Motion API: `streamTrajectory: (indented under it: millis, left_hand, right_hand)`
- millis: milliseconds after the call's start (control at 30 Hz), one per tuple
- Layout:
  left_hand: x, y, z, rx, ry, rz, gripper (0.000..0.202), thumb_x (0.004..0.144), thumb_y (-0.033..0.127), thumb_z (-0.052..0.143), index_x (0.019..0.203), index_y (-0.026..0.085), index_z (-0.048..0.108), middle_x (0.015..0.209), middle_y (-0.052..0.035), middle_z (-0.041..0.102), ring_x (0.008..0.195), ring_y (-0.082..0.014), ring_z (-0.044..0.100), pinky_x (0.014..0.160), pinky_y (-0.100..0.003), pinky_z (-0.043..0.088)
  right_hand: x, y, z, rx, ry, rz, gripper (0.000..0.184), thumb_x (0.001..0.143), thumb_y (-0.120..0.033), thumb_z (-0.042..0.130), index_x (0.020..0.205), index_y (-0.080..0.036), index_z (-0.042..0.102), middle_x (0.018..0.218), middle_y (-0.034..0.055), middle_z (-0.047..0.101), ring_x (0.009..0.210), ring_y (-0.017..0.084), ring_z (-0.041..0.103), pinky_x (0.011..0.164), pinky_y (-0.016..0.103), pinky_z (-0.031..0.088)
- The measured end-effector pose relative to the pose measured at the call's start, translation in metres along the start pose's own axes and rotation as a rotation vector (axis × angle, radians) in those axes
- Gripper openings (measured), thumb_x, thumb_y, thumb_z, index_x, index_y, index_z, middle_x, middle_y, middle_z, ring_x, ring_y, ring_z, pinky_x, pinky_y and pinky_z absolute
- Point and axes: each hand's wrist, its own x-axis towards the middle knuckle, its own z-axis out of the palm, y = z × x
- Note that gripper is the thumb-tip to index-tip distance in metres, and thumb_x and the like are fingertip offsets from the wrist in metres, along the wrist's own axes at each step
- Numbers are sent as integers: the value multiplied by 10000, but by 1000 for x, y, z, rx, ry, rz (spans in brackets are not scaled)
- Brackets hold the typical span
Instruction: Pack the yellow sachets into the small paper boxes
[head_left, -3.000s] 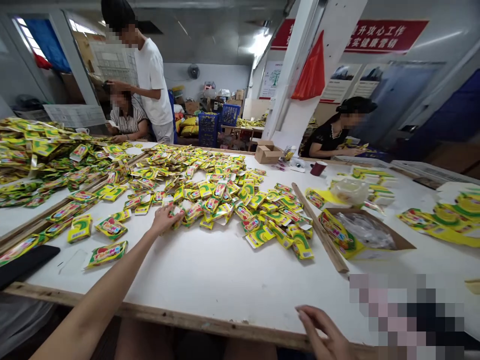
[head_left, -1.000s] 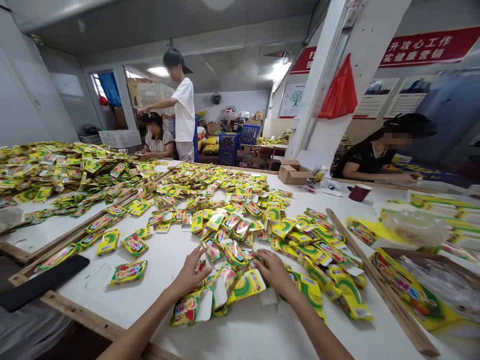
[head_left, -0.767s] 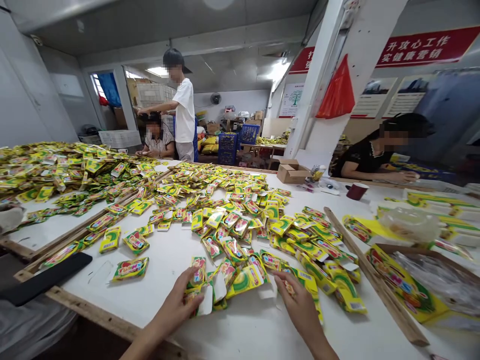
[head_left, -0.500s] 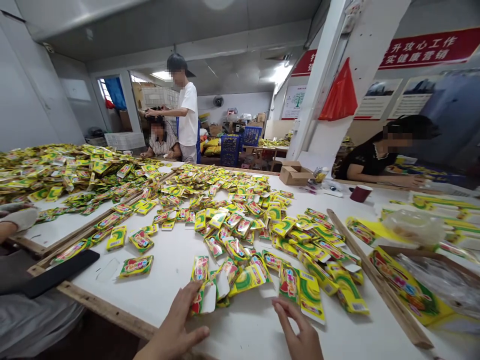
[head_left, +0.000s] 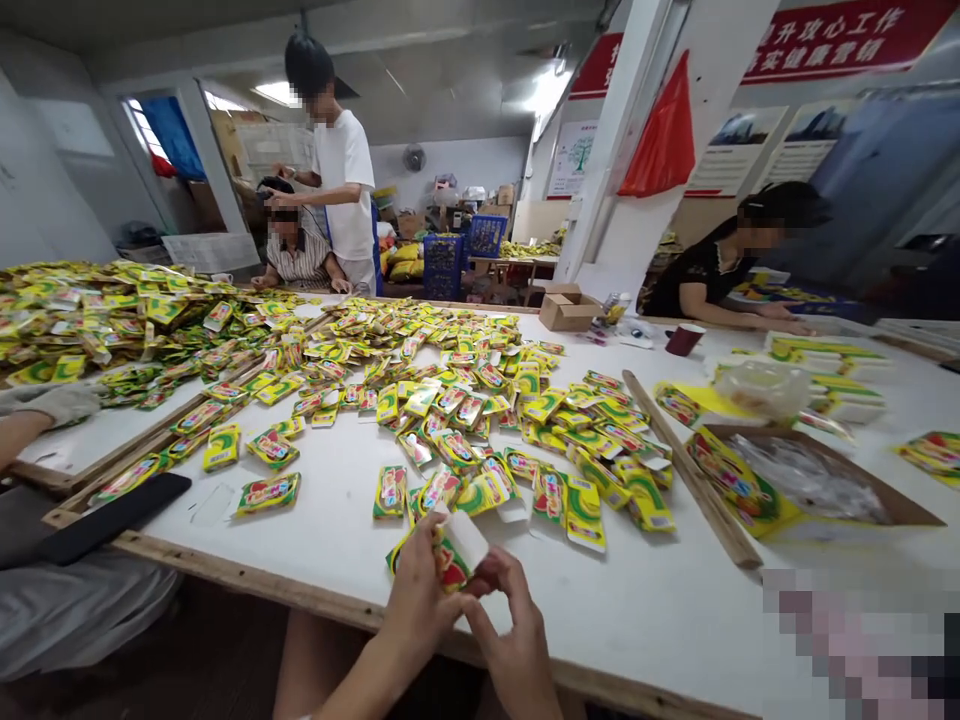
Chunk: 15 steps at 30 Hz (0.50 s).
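Observation:
My left hand [head_left: 414,585] grips a small yellow-and-green printed carton [head_left: 456,552] just above the front of the table, its white end flap sticking up. At the carton's right end, my right hand [head_left: 511,622] has its thumb and fingers closed on the edge; the fingertips are partly hidden. Just beyond my hands lie more such cartons, among them an upright-turned one [head_left: 390,492] and a pair side by side [head_left: 584,512]. A loose pile of the same cartons [head_left: 457,405] spreads across the middle of the white table [head_left: 315,550].
A wooden strip [head_left: 690,470] divides the table on the right, beside an open display box [head_left: 810,480] with clear plastic inside. A black phone-like slab [head_left: 112,520] lies at the left edge. A gloved hand [head_left: 52,403] rests at far left. Other people sit and stand beyond the table.
My left hand has picked up a carton from the near edge of the pile. My right hand has moved left to meet it. The camera view has shifted.

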Motion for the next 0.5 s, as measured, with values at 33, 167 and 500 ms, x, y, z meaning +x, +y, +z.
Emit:
streamTrajectory:
  millis: [33, 167, 500]
  left_hand:
    - [-3, 4, 10, -23, -30, 23, 719, 679, 316, 724, 1284, 228, 346, 1309, -146, 469, 1199, -306, 481, 1003, -472, 401]
    - [-13, 7, 37, -198, -158, 103, 626, 819, 237, 570, 1343, 229, 228, 1353, -144, 409, 1215, -236, 473, 1015, -407, 408]
    - [-2, -1, 30, -273, -326, 59, 383, 876, 248, 516, 1254, 224, 462, 1057, -70, 598, 913, -170, 587, 868, -331, 486]
  right_hand:
    - [0, 0, -3, 21, 16, 48, 422, 850, -393, 584, 1196, -195, 443, 951, 83, 646, 820, 192, 637, 651, 260, 535]
    - [1, 11, -20, 89, 138, 197, 453, 868, -389, 553, 1215, -194, 337, 963, 93, 647, 826, 185, 647, 678, 272, 540]
    - [6, 23, -57, -14, -62, 107, 280, 922, -362, 468, 1046, -187, 649, 1035, 85, 666, 962, 214, 622, 843, 310, 503]
